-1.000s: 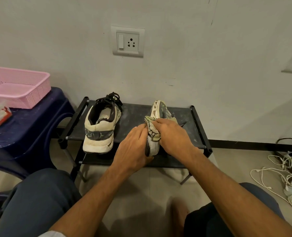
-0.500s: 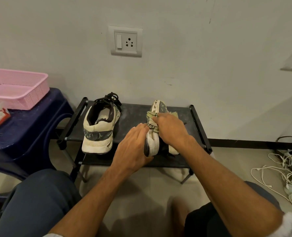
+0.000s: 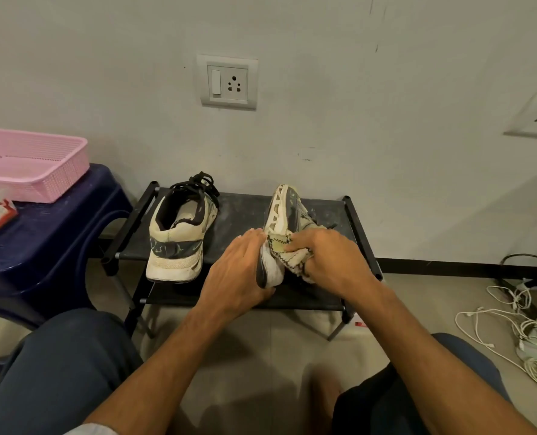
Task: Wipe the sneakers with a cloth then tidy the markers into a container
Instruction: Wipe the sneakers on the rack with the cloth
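The grey wall (image 3: 386, 89) carries a socket plate (image 3: 228, 82) above the black shoe rack (image 3: 245, 211), which stands on the tiled floor (image 3: 260, 340). To the left, a blue stool (image 3: 56, 233) supports a pink basket (image 3: 56, 171). White cables (image 3: 512, 324) lie on the floor at right. The upright sneaker (image 3: 179, 240) sits on the left of the rack's top shelf. The tipped sneaker (image 3: 287, 208) lies sole-left on the right of it. The left hand (image 3: 235, 271) grips its heel, thumb curled beneath. The right hand (image 3: 333, 262) pinches the cloth (image 3: 289, 254) against the sneaker. Since the earlier frame, hand and cloth have shifted nearer, toward the heel.
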`<move>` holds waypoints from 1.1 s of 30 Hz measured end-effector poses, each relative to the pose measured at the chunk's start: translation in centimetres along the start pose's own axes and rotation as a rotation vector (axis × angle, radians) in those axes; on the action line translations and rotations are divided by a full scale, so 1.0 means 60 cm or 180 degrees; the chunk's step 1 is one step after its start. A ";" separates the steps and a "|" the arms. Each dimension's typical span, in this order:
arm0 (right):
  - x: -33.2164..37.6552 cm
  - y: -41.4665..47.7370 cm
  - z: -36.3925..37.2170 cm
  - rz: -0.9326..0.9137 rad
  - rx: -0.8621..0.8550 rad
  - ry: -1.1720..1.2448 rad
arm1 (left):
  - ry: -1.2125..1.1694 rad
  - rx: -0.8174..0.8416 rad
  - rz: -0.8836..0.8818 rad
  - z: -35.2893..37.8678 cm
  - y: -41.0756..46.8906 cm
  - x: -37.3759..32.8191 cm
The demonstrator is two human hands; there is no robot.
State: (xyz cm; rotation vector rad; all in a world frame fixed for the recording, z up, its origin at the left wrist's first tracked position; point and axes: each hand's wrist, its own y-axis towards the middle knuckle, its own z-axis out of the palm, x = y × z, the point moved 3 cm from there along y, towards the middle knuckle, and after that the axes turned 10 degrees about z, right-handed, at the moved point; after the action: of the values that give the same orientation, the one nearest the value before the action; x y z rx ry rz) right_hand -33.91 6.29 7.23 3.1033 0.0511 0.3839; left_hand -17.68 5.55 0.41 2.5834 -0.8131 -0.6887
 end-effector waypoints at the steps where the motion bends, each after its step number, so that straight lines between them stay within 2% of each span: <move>1: -0.013 -0.004 -0.003 0.0203 -0.0122 0.0245 | 0.0008 0.0019 0.0005 0.000 0.002 0.001; 4: -0.043 -0.007 -0.009 0.0678 -0.0649 0.0789 | 0.0174 0.0131 0.0043 0.000 0.005 0.003; 7: -0.059 -0.004 -0.011 0.0901 -0.1026 0.1191 | 0.0388 0.0260 0.0116 -0.001 0.009 0.002; 14: -0.066 0.014 -0.011 0.1184 -0.1154 0.1675 | 0.0571 0.0670 0.0410 0.000 0.018 0.009; 20: -0.061 0.021 -0.008 0.1094 -0.1166 0.1758 | 0.1084 0.0683 0.0685 -0.004 0.023 0.008; 28: -0.060 0.029 0.000 0.0826 -0.1264 0.1797 | 0.1362 0.0766 0.0679 -0.011 0.012 0.005; 31: -0.034 0.027 0.011 0.0327 -0.1220 0.1379 | 0.1494 0.0900 0.0762 -0.015 0.019 0.005; 33: -0.006 0.015 0.036 0.0074 -0.0904 0.0886 | 0.1518 0.0995 0.0866 -0.012 0.023 0.004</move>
State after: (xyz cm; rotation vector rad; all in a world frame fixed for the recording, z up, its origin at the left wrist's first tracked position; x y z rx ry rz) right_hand -33.69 5.36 5.05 2.7538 -0.0340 0.7496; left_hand -17.73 4.45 1.52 2.6551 -1.1403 0.1457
